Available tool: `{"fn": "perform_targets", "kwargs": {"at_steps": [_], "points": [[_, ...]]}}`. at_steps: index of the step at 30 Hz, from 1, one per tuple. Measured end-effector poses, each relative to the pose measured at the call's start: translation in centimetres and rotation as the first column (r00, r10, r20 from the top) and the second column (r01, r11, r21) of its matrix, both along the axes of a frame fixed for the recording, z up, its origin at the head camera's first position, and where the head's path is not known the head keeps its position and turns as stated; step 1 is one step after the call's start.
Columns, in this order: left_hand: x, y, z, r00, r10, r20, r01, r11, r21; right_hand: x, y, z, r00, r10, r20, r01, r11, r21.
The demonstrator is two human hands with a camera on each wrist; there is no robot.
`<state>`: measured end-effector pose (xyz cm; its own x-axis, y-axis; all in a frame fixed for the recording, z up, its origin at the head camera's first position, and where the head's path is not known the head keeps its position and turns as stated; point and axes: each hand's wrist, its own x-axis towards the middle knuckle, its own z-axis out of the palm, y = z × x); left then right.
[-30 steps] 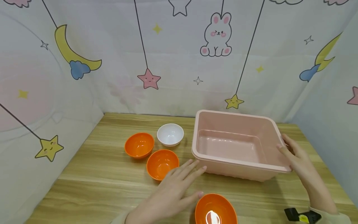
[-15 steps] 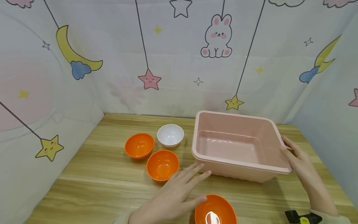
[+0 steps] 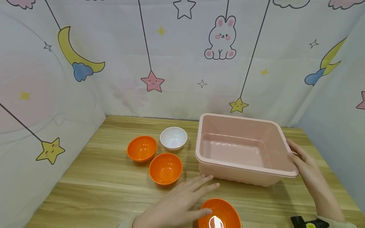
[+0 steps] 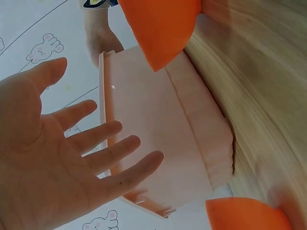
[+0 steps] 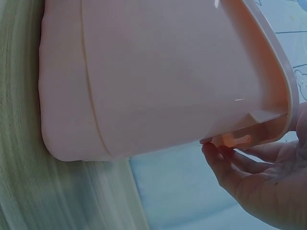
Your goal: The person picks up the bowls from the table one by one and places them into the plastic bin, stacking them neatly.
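Note:
A pink plastic tub (image 3: 235, 173) stands on the table, its inside bare. My right hand (image 3: 306, 169) grips the rim at the tub's right end, thumb on top; in the right wrist view, fingers (image 5: 218, 165) curl under the rim by a handle slot. My left hand (image 3: 178, 202) hovers with spread, straight fingers before the tub's near left corner. Its thumb overlaps the left edge of the nearest orange bowl (image 3: 226, 210) in the head view. Facing the left wrist camera, the left palm (image 4: 48, 163) holds nothing.
Two more orange bowls (image 3: 142, 148) and a white bowl (image 3: 173, 138) stand grouped left of the tub. A printed curtain (image 3: 182, 57) closes off the wood-grain table (image 3: 94, 186) at the back and sides.
My left hand has drifted right and nearer to me, its thumb now over the nearest bowl's edge. My right hand has shifted slightly on the rim. Tub and bowls stay put.

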<state>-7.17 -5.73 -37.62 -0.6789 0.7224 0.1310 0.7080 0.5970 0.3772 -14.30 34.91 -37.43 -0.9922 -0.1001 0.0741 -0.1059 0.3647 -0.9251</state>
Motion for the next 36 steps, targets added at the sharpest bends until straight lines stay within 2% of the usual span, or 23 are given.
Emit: {"fn": "perform_targets", "kwargs": {"at_steps": [7, 12, 20, 28, 36], "points": [[0.0, 0.17, -0.06, 0.999, -0.038, 0.01, 0.038, 0.999, -0.028, 0.07, 0.22, -0.3, 0.998, 0.052, -0.025, -0.054, 0.989, -0.139], [0.14, 0.27, -0.17, 0.999, -0.035, 0.039, 0.036, 0.999, -0.024, 0.13, 0.34, -0.43, 0.997, 0.079, -0.023, -0.082, 0.976, -0.204], [0.29, 0.56, -0.35, 0.997, -0.029, 0.07, 0.031, 0.999, -0.023, 0.19, 0.48, -0.51, 0.995, 0.097, -0.037, -0.103, 0.965, -0.242], [0.3, 0.76, -0.53, 0.99, -0.04, 0.139, 0.042, 0.999, -0.015, 0.14, 0.57, -0.58, 0.994, 0.091, -0.059, -0.103, 0.958, -0.268], [0.31, 1.01, -0.8, 0.99, -0.072, 0.125, 0.075, 0.997, -0.021, 0.13, 0.68, -0.73, 0.994, 0.088, -0.062, -0.102, 0.955, -0.277]]}}
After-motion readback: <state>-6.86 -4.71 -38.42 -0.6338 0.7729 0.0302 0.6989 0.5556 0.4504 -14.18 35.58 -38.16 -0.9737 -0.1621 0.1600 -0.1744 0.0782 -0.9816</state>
